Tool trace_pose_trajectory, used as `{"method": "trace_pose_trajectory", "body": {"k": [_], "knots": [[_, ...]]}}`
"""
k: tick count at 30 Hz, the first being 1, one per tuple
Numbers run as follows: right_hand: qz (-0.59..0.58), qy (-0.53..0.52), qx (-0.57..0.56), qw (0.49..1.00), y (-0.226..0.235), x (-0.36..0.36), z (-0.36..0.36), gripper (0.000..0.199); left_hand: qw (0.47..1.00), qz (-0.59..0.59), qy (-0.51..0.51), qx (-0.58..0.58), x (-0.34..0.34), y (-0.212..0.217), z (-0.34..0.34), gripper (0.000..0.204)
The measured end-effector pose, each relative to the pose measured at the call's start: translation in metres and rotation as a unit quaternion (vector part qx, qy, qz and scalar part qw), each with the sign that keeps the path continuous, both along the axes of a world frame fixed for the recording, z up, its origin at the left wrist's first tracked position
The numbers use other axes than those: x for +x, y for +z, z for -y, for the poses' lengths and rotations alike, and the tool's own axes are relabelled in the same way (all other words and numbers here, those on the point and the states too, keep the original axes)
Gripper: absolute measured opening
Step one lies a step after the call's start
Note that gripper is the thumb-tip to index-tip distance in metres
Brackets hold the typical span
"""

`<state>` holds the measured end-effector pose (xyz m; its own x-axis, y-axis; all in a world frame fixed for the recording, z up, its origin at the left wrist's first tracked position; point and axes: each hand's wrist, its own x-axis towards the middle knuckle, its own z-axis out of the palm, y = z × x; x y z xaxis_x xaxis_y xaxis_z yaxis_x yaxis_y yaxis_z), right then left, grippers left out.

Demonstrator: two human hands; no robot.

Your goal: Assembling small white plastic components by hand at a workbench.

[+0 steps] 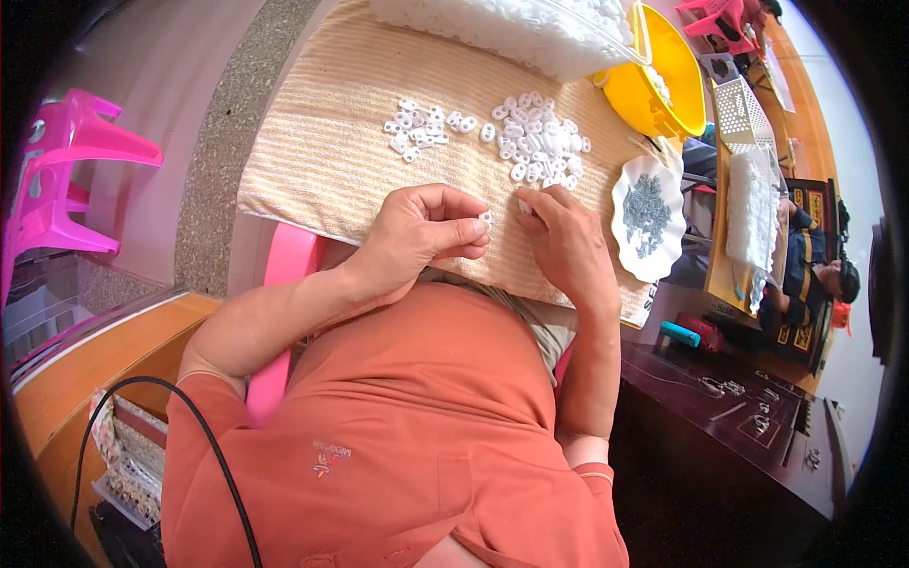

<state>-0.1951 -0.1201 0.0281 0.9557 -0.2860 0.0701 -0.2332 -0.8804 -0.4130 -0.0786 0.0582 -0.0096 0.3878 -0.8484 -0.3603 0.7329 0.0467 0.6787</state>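
Observation:
My left hand (pixel 409 233) is closed in a pinch, holding a small white plastic piece with holes (pixel 486 217) between thumb and fingertips. Just to its right, my right hand (pixel 575 248) has thumb and index finger drawn together; a bit of white shows at the tips, too small to name. Both hands are over the near part of the striped towel (pixel 331 123). Beyond them lie a larger heap of white two-holed pieces (pixel 540 137) and a smaller group (pixel 407 121) to the left. A white wavy-edged dish (pixel 671 239) with small grey parts (pixel 648 213) sits right of my right hand.
At the far edge stands a clear bin (pixel 642 36) full of white pieces, beside a yellow basin (pixel 653 104). Pink stools (pixel 90 161) stand at the left. On the right are a dark table (pixel 720 417) with metal parts and another person (pixel 810 275).

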Motion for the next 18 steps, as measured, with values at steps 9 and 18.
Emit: {"method": "trace_pose_trajectory", "body": {"k": [9,18], "knots": [[0.041,-0.007,0.254,0.966,-0.015,-0.010,0.006,0.031,1.000,-0.006,0.004,0.002,0.000,0.000,0.000,0.016],[0.051,-0.027,0.470,0.881,-0.031,-0.015,-0.001,0.033,1.000,-0.002,0.003,-0.002,-0.001,-0.001,0.001,0.015]]}}
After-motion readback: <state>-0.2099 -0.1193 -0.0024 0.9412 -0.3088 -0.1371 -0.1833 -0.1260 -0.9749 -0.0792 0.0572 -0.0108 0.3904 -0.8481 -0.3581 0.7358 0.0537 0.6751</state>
